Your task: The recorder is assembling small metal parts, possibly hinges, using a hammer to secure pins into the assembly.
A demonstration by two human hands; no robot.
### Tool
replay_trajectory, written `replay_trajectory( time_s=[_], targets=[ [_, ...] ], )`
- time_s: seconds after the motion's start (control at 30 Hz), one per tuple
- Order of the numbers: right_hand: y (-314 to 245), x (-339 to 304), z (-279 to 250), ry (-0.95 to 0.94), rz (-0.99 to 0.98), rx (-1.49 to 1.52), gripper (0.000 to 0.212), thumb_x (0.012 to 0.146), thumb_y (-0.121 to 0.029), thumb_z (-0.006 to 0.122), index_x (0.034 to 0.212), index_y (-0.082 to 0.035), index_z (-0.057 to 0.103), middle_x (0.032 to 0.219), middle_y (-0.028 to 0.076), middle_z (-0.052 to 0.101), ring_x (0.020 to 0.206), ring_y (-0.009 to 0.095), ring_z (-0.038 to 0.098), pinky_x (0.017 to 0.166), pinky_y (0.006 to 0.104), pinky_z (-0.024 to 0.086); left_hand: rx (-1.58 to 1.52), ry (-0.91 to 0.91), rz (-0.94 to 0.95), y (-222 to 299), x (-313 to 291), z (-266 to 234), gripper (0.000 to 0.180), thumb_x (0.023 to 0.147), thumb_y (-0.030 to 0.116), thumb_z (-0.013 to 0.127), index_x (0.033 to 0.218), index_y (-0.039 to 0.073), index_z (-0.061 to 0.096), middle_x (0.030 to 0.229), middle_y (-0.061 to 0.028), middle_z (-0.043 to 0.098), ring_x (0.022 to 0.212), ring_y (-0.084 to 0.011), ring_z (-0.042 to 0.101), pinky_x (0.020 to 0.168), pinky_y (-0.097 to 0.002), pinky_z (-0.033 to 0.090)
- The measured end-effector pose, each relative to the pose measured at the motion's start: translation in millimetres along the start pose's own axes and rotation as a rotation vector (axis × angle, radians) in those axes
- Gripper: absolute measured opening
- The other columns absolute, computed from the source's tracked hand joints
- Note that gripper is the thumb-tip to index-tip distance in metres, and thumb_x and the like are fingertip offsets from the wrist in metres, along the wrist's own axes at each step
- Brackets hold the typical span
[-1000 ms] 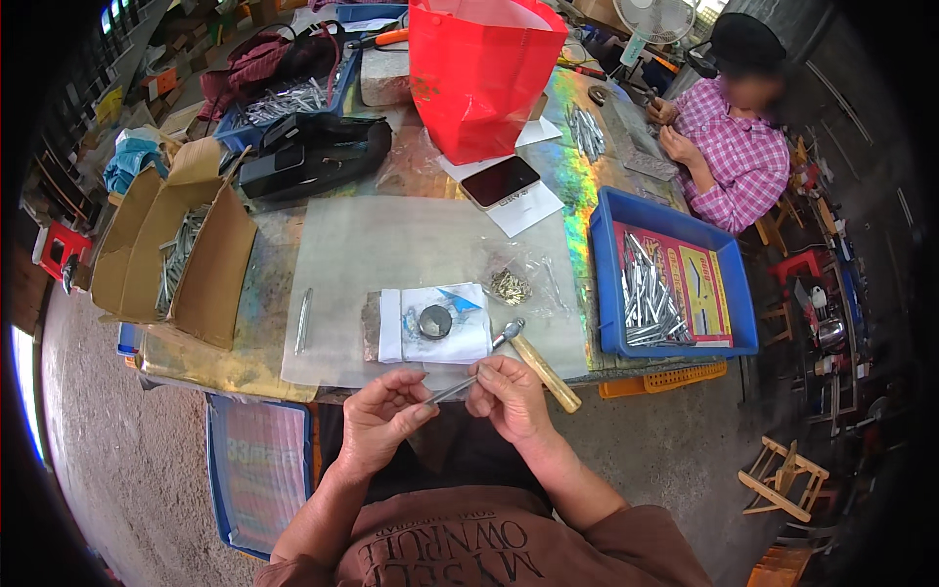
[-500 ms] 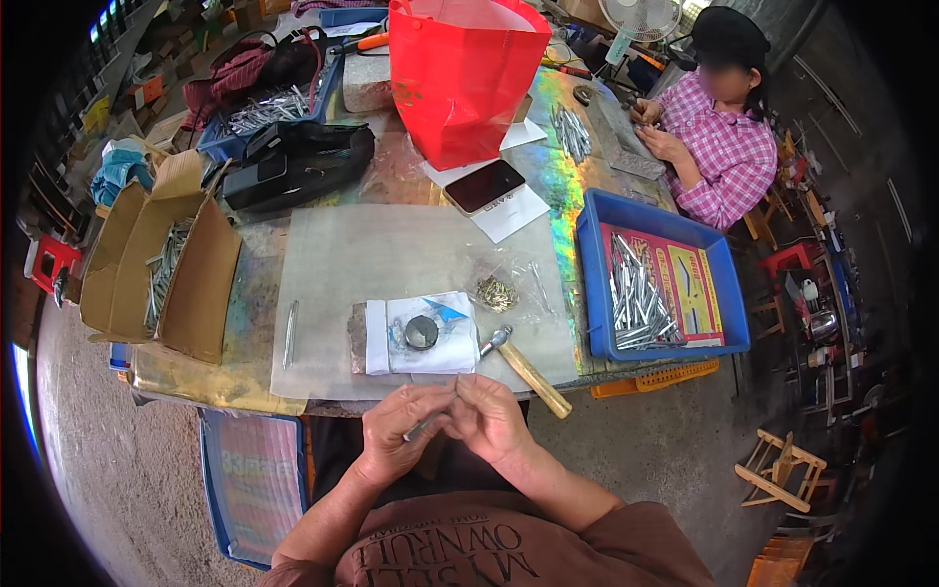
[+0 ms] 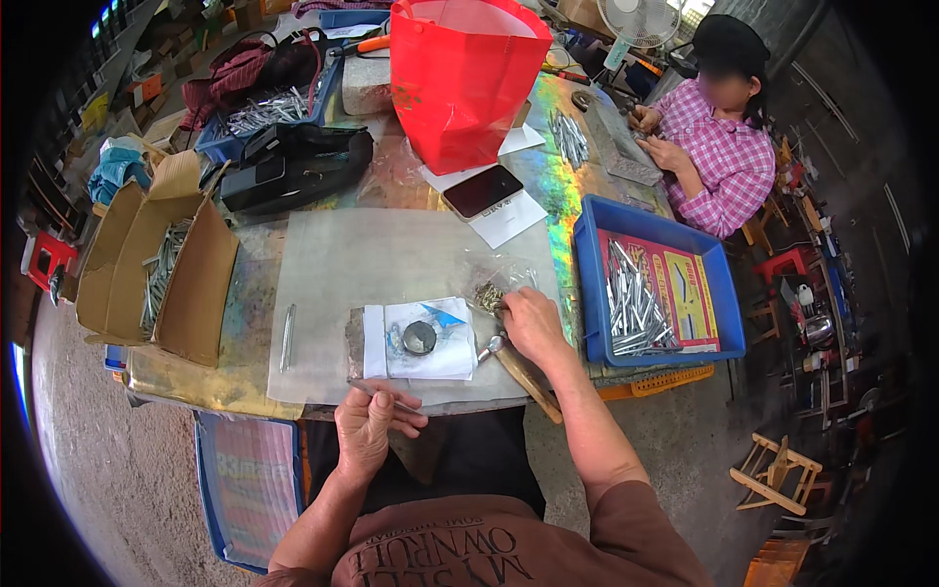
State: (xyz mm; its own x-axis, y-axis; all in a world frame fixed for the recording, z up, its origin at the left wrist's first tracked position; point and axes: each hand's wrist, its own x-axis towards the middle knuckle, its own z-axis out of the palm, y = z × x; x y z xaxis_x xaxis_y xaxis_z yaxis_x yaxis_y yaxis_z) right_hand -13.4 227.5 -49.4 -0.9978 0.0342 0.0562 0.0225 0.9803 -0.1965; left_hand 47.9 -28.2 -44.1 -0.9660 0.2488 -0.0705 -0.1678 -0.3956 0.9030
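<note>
My left hand [image 3: 372, 428] is at the table's near edge, closed around a thin metal rod [image 3: 383, 395] that lies across its fingers. My right hand [image 3: 531, 325] reaches forward, its fingertips on a small pile of brass-coloured parts [image 3: 486, 294] lying on a clear plastic bag. Just beside that hand a small hammer [image 3: 518, 370] with a wooden handle rests on the table. A white paper-wrapped block [image 3: 416, 340] with a round dark metal piece on it sits between the two hands.
A blue tray [image 3: 653, 293] of metal rods is at the right. A cardboard box [image 3: 156, 272] of rods stands at the left, with a single loose rod [image 3: 287, 338] near it. Behind are a phone [image 3: 482, 191], a red bag [image 3: 467, 78] and a black bag [image 3: 293, 166]. A person in a pink checked shirt [image 3: 719, 157] works at the far right.
My right hand has left my left hand and moved forward to the brass-coloured parts. My left hand stays at the table edge holding the rod.
</note>
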Motion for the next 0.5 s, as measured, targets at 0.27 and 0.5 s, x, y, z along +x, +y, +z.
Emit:
replay_trajectory(
  time_s=[0.27,0.5],
  targets=[
    [3.2,2.6,6.8,0.019,-0.026,0.052,0.011,0.075,-0.01,0.049,0.076,-0.003,0.058,0.077,0.014,0.056,0.077,0.031,0.055,0.067,0.0445,0.038,-0.031,0.0,-0.06,-4.7,-0.6,-3.8,0.023,0.088,0.024,0.046,0.087,0.001,0.045,0.073,-0.0153,0.058,0.057,-0.0214,0.062,0.044,-0.0243,0.052],
    [11.2,1.0,12.5,0.185,-0.079,0.25,0.009,0.074,-0.01,0.056,0.076,-0.003,0.06,0.073,0.013,0.057,0.073,0.03,0.056,0.066,0.0418,0.04,-0.042,-0.032,-0.15,-5.0,-0.1,-1.0,0.016,0.088,0.015,0.047,0.094,0.0,0.045,0.081,-0.0139,0.058,0.067,-0.02,0.062,0.057,-0.0263,0.052]
  ],
)
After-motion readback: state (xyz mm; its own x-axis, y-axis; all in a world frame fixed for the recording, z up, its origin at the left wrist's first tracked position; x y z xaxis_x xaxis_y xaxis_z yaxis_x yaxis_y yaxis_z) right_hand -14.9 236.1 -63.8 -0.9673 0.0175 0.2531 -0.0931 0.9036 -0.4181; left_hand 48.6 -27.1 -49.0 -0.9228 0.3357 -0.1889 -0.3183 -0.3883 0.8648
